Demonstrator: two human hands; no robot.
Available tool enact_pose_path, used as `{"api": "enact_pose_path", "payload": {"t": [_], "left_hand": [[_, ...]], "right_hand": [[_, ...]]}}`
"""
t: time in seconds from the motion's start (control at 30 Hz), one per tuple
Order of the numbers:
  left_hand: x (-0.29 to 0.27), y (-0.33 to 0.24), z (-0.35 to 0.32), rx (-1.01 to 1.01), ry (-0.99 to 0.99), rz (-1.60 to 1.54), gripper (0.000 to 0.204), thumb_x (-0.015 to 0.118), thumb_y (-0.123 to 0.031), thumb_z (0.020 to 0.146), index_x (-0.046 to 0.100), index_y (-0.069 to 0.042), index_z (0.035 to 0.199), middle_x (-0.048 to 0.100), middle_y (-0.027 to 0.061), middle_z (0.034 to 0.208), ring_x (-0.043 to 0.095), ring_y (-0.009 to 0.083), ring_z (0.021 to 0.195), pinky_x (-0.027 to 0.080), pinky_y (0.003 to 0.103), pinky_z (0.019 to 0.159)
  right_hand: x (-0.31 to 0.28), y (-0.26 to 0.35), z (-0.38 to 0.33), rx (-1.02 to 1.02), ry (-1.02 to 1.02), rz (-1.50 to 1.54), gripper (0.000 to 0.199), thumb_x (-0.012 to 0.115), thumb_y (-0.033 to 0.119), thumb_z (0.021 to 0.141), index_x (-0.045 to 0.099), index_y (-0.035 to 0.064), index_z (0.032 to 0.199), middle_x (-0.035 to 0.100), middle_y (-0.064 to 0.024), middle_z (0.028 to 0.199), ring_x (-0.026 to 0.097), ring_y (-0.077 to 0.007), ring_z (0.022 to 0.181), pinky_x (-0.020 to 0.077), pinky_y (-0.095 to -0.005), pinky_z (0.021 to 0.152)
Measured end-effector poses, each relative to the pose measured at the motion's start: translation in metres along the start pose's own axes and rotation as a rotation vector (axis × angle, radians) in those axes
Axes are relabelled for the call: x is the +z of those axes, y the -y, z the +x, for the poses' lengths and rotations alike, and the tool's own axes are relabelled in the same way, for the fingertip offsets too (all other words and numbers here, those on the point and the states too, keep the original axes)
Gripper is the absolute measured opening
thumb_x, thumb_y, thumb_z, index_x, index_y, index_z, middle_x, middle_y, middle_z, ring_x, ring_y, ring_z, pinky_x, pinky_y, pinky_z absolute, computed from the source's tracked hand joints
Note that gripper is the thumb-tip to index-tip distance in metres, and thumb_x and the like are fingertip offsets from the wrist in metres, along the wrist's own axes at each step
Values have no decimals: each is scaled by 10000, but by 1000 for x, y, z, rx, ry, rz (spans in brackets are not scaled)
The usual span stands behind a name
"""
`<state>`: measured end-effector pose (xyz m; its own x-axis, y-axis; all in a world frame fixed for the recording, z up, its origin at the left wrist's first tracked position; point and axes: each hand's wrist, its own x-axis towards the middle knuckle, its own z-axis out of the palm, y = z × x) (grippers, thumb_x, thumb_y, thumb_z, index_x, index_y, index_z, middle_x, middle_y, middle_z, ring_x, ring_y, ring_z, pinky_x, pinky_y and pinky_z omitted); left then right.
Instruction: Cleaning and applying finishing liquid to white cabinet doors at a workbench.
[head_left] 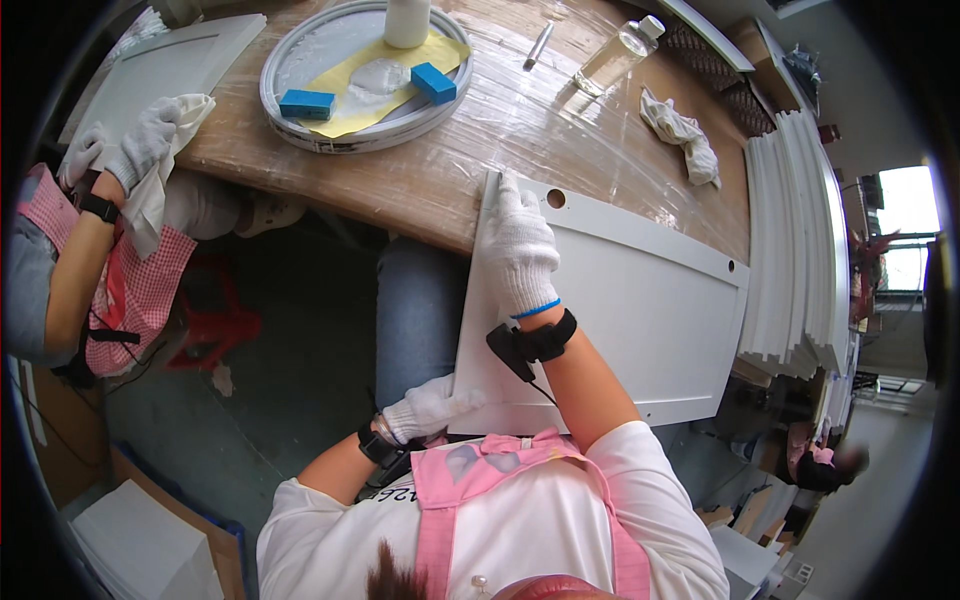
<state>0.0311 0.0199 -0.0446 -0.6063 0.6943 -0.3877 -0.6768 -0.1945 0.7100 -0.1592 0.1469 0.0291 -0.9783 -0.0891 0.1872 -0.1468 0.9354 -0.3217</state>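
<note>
A white door panel (640, 300) with a raised frame and round holes leans on the table's near edge and slopes down toward my lap. My right hand (522, 250), in a white knit glove with a blue cuff, rests over the panel's upper left edge. Its forward digit stretches along that edge while the other fingers curl in; anything beneath them is hidden. Lower down, my left hand (432, 406), also gloved, grips the panel's near left corner, its fingertips over the white surface.
On the film-covered table (540, 130) stands a round lid (275, 95) bearing blue sponge blocks (307, 104), yellow paper (345, 70) and a white bottle (407, 22). Beyond are a clear bottle (615, 60) and crumpled cloth (680, 135). White panels (795, 240) stack right. A gloved co-worker (75, 270) holds cloth left.
</note>
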Motion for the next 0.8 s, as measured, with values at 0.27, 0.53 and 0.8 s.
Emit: {"api": "enact_pose_path", "payload": {"t": [0.27, 0.53, 0.8], "left_hand": [[1, -10, -2, -11, 4, 44, 590, 616, -396, 968, 463, 29, 1348, 577, 87, 1265, 532, 133, 1121, 441, 292, 975], [-2, 3, 1, 18, 6, 36, 582, 603, -382, 974, 459, 34, 1356, 576, 89, 1265, 526, 137, 1132, 439, 296, 978], [5, -1, 1, 37, 19, -100, 608, 615, -390, 969, 447, 36, 1370, 568, 88, 1269, 522, 136, 1137, 439, 298, 979]], "right_hand": [[10, 15, -3, -6, -71, -49, 439, 548, 127, 906, 509, 67, 1339, 614, -184, 1036, 648, -376, 858, 539, -454, 720], [6, 7, -1, 4, 9, -21, 467, 546, 125, 897, 470, 75, 1355, 601, -180, 1068, 648, -376, 900, 540, -476, 701], [-22, -42, 5, -5, -189, 46, 437, 558, 12, 845, 583, 102, 1273, 596, -128, 948, 620, -325, 843, 532, -427, 722]]}}
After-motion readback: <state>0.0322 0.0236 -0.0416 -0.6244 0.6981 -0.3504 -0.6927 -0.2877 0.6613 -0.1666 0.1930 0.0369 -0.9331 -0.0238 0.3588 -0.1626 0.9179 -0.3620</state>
